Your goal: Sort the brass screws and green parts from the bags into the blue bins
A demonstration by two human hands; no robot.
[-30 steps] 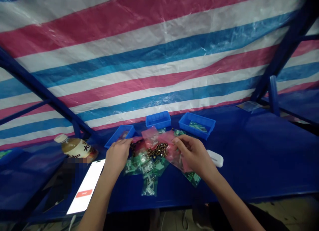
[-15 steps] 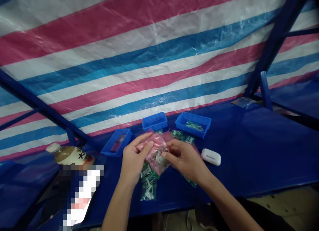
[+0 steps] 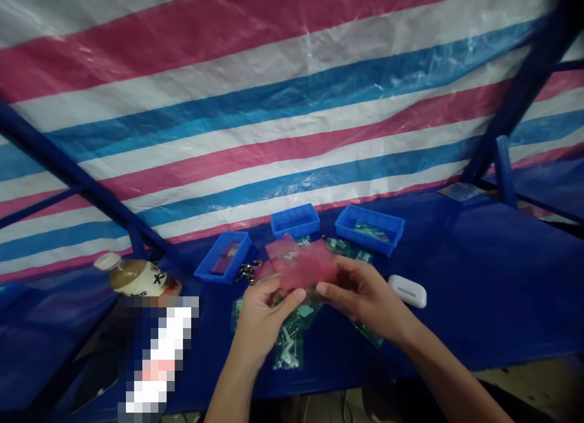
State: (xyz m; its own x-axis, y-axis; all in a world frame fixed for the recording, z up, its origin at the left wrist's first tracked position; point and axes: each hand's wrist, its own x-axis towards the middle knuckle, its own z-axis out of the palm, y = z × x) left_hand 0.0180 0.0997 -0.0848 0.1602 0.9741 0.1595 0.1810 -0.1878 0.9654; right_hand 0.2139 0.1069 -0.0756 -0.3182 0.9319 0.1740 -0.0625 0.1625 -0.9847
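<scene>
A pink plastic bag (image 3: 306,268) is held between both hands, blurred by motion, so its contents cannot be made out. My left hand (image 3: 267,313) pinches its lower left side with the thumb on top. At the lower right, my right hand (image 3: 365,295) is closed on the same bag, thumb and fingers together. Under and around the hands lie several green-tinted bags; one clear bag (image 3: 288,348) near the front shows white parts and screws. Another pink bag (image 3: 280,248) lies just behind, partly covered.
Three blue bins stand behind: a left bin (image 3: 201,271) with a pink bag, a middle bin (image 3: 295,222), a right bin (image 3: 392,237) with green bags. Brass-coloured parts (image 3: 247,272) lie beside the left one. A white case (image 3: 408,291) sits right, a drink bottle (image 3: 137,277) left.
The pink bag has turned from a tilted, see-through face with metallic contents to a plain pink face. My hands have come lower on it. The view has shifted slightly left.
</scene>
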